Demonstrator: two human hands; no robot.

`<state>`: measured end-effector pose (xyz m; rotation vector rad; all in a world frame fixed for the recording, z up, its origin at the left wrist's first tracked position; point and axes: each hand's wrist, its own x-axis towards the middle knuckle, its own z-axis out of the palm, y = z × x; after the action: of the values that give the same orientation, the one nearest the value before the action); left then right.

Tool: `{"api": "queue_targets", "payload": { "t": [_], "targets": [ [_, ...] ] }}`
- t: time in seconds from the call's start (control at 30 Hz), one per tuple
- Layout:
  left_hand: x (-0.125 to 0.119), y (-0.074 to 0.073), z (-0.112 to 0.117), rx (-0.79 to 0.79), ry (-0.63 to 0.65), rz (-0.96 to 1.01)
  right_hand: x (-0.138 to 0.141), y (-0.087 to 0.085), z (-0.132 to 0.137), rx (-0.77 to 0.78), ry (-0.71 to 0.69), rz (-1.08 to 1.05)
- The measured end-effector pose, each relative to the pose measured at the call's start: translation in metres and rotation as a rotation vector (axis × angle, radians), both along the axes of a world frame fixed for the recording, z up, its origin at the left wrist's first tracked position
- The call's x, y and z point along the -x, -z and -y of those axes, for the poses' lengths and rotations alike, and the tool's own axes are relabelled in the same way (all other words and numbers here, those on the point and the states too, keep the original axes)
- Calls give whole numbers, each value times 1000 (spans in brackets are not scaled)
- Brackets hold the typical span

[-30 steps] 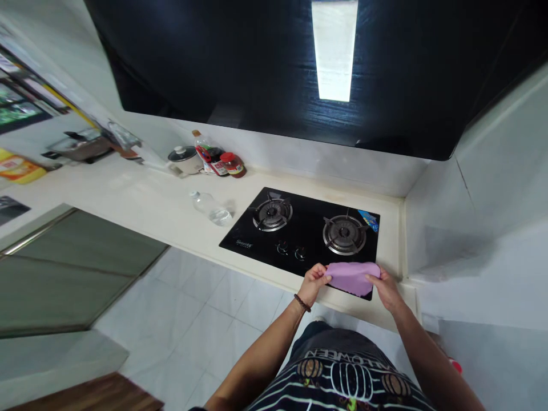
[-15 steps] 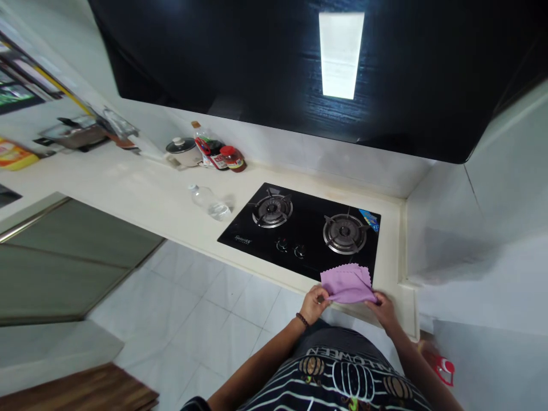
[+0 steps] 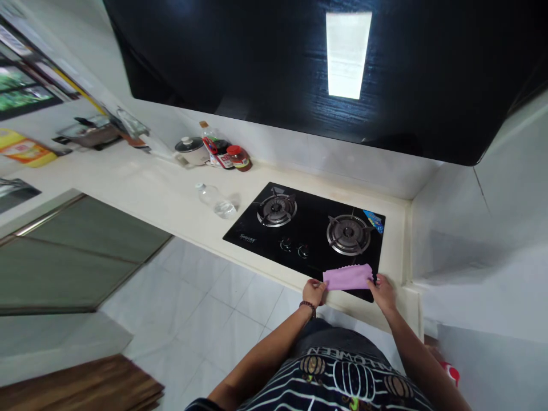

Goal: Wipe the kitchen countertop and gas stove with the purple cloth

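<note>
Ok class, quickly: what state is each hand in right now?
Left hand: closed, holding one end of the folded pink zigzag-edged cloth.
Right hand: closed, holding its other end.

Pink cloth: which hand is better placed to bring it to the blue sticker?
Probably the right hand: holding the pink cloth at its right end, it is nearer the blue sticker than the left hand.

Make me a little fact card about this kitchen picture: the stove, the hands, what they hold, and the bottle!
Stove: black, rectangular, glossy cooktop with two round metal burners
Left grip: left hand, on the left end of a thin pinkish-purple zigzag-edged cloth
Right grip: right hand, on the cloth's right end
Cloth place: over the cooktop's front right part; touching or not, unclear
Bottle: clear plastic, white-capped bottle, left of the cooktop
</note>
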<state>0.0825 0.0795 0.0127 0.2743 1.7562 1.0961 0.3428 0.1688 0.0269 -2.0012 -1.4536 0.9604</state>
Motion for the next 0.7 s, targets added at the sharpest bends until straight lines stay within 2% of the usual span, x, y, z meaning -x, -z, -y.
{"api": "queue_targets", "payload": {
  "t": [0.1, 0.27, 0.5, 0.57, 0.63, 0.7],
  "targets": [
    [-10, 6, 5, 26, 42, 96, 1, 6, 4, 21, -20, 62],
    [-16, 3, -14, 31, 79, 173, 10, 7, -3, 71, -84, 171],
    [-17, -8, -23, -29, 45, 51, 16, 5, -10, 94, -130, 157],
    [-22, -14, -23, -112, 28, -17, 18, 6, -9, 68, -125, 99],
    [-32, -21, -25, -285, 39, -98, 22, 7, -7, 41, -116, 16],
    [-44, -25, -27, -475, 140, -136, 25, 9, -1, 22, -104, -89]
  ]
}}
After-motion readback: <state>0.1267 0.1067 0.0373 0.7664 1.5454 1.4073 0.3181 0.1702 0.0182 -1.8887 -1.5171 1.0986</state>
